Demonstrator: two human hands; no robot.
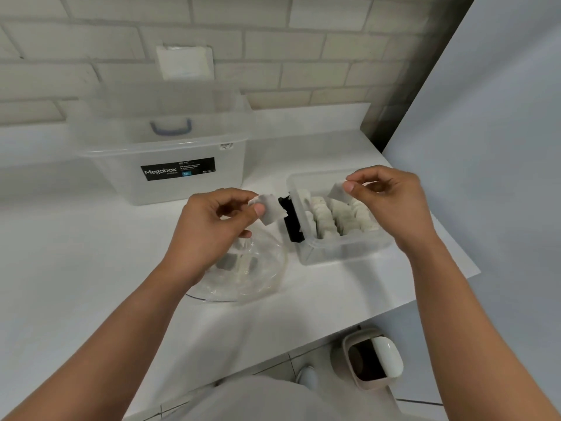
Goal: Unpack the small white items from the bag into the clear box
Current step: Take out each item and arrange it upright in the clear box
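Our left hand (212,226) pinches one small white packet (271,213) between thumb and fingertips, held above the desk in the gap between bag and box. Our right hand (391,202) pinches a second white packet (337,190) the same way, and this one hangs over the open clear box (343,252), just above what is already packed.

Inside the box, the rows of white packets (332,218) stand on edge, close together, and they fill most of the floor we can see. The strip nearest us looks unfilled. A black clip-like part (292,221) sits against the box's left wall.

Under our left wrist, the clear plastic bag (258,275) lies crumpled on the desk (91,268). A few packets left in the bag (227,261) show through the film; we cannot count them.

So we judge the task well past halfway: most packets are boxed, two are in our hands, and a small remainder waits in the bag.

Farther back stands a large Megabox storage tub (170,177), and a small bin (372,361) sits on the floor.
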